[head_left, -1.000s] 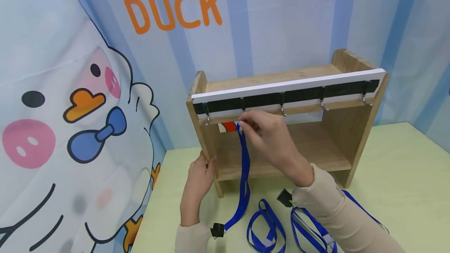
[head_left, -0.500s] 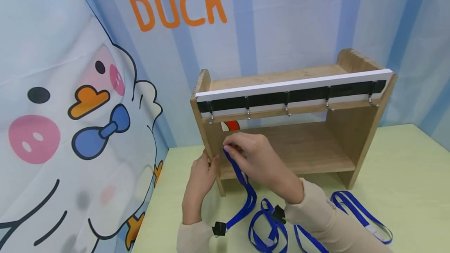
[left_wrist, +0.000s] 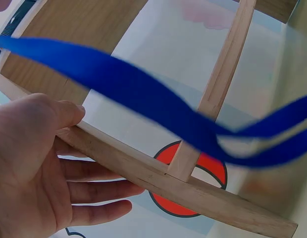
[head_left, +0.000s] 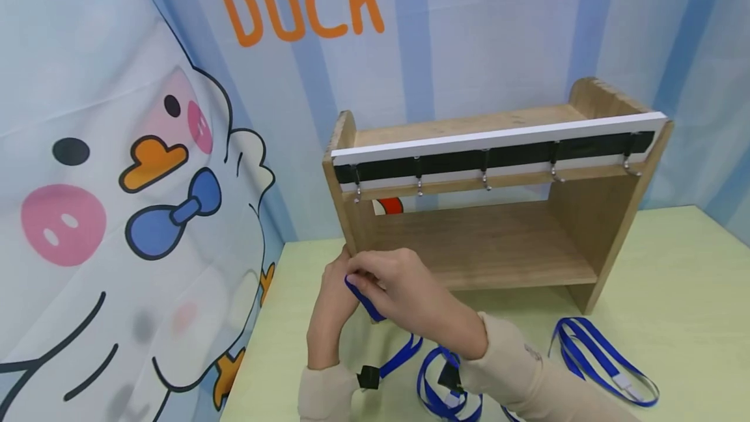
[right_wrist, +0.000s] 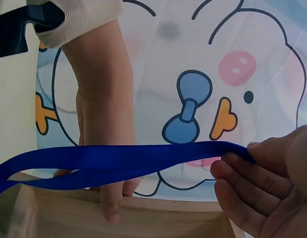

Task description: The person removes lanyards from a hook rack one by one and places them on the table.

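My right hand [head_left: 404, 288] pinches the looped end of a blue lanyard [head_left: 364, 298] between thumb and index finger, low in front of the wooden shelf [head_left: 492, 236]. In the right wrist view the lanyard's doubled strap [right_wrist: 109, 158] stretches away from the fingertips. My left hand [head_left: 333, 295] holds the shelf's left side panel, partly hidden behind the right hand in the head view. The left wrist view shows its thumb [left_wrist: 69, 113] on one face of the board's edge and its fingers on the other. Several metal hooks [head_left: 485, 178] hang along the shelf's front strip, bare.
A coiled blue lanyard [head_left: 433, 396] lies on the pale green table [head_left: 674, 266] near the front, partly covered by the right sleeve. Another blue lanyard [head_left: 603, 363] lies to the right. A duck-printed curtain [head_left: 498, 31] stands behind and at the left.
My right hand has moved down and left from the hook strip with the lanyard, ending in front of the left hand. The left hand stays on the side panel. The view has shifted slightly.
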Tool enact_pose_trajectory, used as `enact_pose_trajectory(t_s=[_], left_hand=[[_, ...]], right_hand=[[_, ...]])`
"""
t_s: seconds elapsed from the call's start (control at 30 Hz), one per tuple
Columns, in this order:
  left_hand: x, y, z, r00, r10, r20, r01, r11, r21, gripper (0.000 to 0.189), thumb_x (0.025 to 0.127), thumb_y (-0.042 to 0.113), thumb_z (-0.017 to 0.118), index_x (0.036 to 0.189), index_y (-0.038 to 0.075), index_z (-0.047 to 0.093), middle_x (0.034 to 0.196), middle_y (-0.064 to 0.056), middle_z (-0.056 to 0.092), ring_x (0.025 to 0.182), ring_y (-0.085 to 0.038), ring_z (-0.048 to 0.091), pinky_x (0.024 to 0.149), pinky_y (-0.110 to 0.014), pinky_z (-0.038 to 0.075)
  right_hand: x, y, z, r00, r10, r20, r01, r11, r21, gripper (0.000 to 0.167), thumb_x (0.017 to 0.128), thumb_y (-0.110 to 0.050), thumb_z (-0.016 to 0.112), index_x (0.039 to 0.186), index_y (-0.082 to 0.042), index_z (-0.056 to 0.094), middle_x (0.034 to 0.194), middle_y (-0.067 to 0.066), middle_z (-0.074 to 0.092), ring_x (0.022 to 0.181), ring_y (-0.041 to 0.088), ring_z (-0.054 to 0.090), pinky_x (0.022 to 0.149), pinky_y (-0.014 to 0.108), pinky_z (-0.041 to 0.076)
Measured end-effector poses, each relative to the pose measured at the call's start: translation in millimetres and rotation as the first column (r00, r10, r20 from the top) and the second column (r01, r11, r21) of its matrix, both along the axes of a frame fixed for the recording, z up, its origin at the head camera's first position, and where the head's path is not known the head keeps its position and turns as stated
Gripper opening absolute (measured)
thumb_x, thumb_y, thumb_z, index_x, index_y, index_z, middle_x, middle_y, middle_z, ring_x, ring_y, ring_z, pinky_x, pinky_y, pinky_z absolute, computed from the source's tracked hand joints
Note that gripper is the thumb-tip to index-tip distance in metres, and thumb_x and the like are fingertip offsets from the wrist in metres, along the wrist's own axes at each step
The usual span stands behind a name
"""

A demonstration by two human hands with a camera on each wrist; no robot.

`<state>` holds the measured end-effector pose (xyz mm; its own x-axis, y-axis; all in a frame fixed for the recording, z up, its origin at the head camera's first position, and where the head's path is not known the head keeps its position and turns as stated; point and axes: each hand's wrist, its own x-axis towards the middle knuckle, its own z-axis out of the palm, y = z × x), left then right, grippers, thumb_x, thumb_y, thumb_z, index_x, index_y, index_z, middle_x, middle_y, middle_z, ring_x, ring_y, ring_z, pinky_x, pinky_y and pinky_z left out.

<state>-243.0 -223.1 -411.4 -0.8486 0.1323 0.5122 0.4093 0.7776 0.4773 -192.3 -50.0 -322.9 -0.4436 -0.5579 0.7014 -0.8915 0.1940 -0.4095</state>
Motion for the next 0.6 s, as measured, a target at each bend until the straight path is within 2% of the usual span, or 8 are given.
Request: enact_pose_trajectory(t_s=[0.13,0.23,0.33,0.47,0.6], left_hand=[[0.9,0.0,-1.2,1.000,-0.007,0.024,0.006,0.999,0.035,0.022,0.100,0.012,0.061,0.115,-0.004,0.056,0.090,-0.014,0.066,0.076,-0.027,0.065,0.062,-0.040,0.053],[1.7,0.6,-0.8,0.995,-0.005,0.100,-0.004,0.996,0.086,0.033,0.105,0.022,0.055,0.126,-0.003,0.054,0.105,-0.019,0.069,0.087,-0.032,0.069,0.068,-0.042,0.057],[2.3,1.7,0.6,0.983,-0.010,0.182,-0.018,0.988,0.150,0.045,0.109,0.034,0.047,0.136,-0.002,0.050,0.118,-0.023,0.067,0.097,-0.033,0.070,0.073,-0.043,0.060],[2.8,2.5,2.5,0.978,-0.022,0.208,-0.017,0.983,0.183,0.053,0.108,0.039,0.046,0.140,-0.004,0.047,0.125,-0.026,0.064,0.103,-0.036,0.069,0.076,-0.045,0.061],[3.7,2.3,3.2,0.979,-0.015,0.205,-0.023,0.983,0.180,0.051,0.109,0.033,0.048,0.143,-0.005,0.045,0.127,-0.028,0.063,0.105,-0.038,0.069,0.078,-0.048,0.060]], right_hand=[[2.8,-2,-5.2,0.998,0.016,0.053,-0.016,1.000,0.003,0.005,0.094,-0.001,0.070,0.099,-0.002,0.072,0.081,0.002,0.068,0.066,0.003,0.059,0.061,0.014,0.051],[4.5,-2,-11.2,0.994,0.021,0.106,-0.021,1.000,-0.003,0.008,0.094,-0.001,0.070,0.102,-0.001,0.073,0.088,0.004,0.072,0.072,0.004,0.064,0.065,0.015,0.053],[5.8,-1,-18.8,0.987,0.014,0.160,-0.013,1.000,-0.005,0.008,0.094,-0.001,0.070,0.102,0.000,0.073,0.090,0.006,0.074,0.075,0.006,0.067,0.067,0.016,0.054],[6.1,0,-31.0,0.976,-0.012,0.217,0.013,1.000,-0.003,0.009,0.094,0.000,0.069,0.102,0.000,0.073,0.088,0.004,0.073,0.075,0.007,0.067,0.068,0.018,0.055],[4.5,0,-46.0,0.964,-0.030,0.265,0.031,1.000,0.000,0.008,0.094,0.001,0.068,0.100,0.000,0.074,0.085,0.003,0.072,0.075,0.008,0.067,0.068,0.019,0.056]])
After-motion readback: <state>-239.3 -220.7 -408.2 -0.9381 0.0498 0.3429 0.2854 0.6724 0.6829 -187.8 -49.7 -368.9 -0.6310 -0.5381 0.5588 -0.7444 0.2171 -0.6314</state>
